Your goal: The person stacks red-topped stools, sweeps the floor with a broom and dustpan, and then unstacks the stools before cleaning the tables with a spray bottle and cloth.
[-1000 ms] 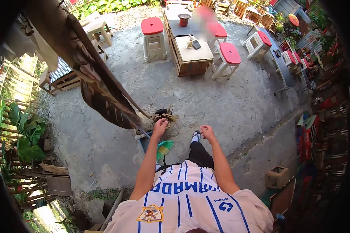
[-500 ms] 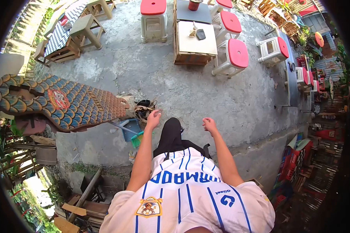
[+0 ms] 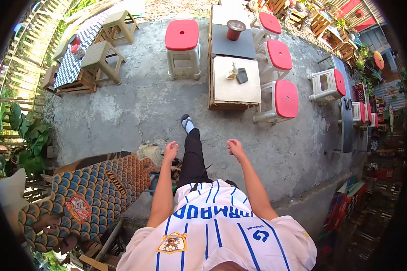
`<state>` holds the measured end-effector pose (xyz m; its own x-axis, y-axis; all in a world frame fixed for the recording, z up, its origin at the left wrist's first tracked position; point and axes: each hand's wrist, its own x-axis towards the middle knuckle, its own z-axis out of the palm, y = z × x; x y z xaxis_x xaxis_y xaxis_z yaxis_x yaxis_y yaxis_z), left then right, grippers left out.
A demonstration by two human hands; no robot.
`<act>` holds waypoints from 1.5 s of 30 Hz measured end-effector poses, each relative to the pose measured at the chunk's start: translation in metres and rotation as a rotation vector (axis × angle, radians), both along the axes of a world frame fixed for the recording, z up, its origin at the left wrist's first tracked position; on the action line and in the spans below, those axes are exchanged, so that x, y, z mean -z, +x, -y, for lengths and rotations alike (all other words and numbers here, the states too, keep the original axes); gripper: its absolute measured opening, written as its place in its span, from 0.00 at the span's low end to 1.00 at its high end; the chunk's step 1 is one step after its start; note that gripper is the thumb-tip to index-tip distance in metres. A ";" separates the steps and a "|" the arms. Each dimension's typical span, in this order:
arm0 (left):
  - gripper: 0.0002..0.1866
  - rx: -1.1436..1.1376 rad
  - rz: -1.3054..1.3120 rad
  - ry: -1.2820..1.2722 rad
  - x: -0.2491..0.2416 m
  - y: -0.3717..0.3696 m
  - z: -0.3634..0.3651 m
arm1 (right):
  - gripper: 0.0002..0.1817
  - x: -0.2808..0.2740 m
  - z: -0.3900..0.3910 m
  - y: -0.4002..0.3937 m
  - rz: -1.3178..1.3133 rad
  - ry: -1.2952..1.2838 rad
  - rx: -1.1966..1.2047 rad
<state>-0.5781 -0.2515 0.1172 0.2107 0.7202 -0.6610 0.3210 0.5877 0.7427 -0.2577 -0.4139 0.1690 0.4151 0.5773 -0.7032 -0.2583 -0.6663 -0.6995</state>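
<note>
My left hand [image 3: 170, 151] is raised in front of me with its fingers loosely bent and nothing visible in it. The fish-scale patterned board [image 3: 95, 194] is the object closest to it, on the left. My right hand [image 3: 235, 149] hangs over the concrete floor with curled fingers; whether they are fully closed is hard to tell. Ahead of it stands a wooden table [image 3: 235, 92] with a light top, bearing a dark flat item [image 3: 242, 76] and a small pale item [image 3: 232, 73]. One foot in a sandal [image 3: 187, 123] is stretched forward on the floor.
A red-topped stool [image 3: 182, 36] stands left of the table, with several more along its right side. A checkered table [image 3: 74, 63] with woven stools [image 3: 102, 58] is at the back left. A long dark table [image 3: 347, 122] runs along the right. A bamboo fence [image 3: 27, 58] borders the left.
The table and stools have come nearer and lower in view. The patterned board has shifted down and back on the left. One foot now shows stretched forward. Both hands remain raised apart.
</note>
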 end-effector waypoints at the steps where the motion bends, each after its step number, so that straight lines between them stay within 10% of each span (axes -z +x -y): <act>1: 0.24 -0.019 0.000 -0.007 -0.002 0.011 -0.028 | 0.16 0.004 -0.028 0.011 0.007 0.009 0.002; 24: 0.37 0.124 -0.118 0.042 -0.041 0.233 -0.584 | 0.18 0.016 -0.618 0.195 0.016 0.103 0.038; 30: 0.45 0.366 -0.899 0.495 0.022 0.313 -0.681 | 0.43 0.095 -0.737 0.246 0.193 -0.027 -0.007; 36: 0.32 0.102 -0.193 0.249 0.046 0.349 -0.736 | 0.41 0.137 -0.778 0.254 0.005 0.056 0.060; 45: 0.27 -0.119 0.104 -0.191 0.034 0.351 -0.748 | 0.36 0.127 -0.786 0.267 -0.213 0.029 0.193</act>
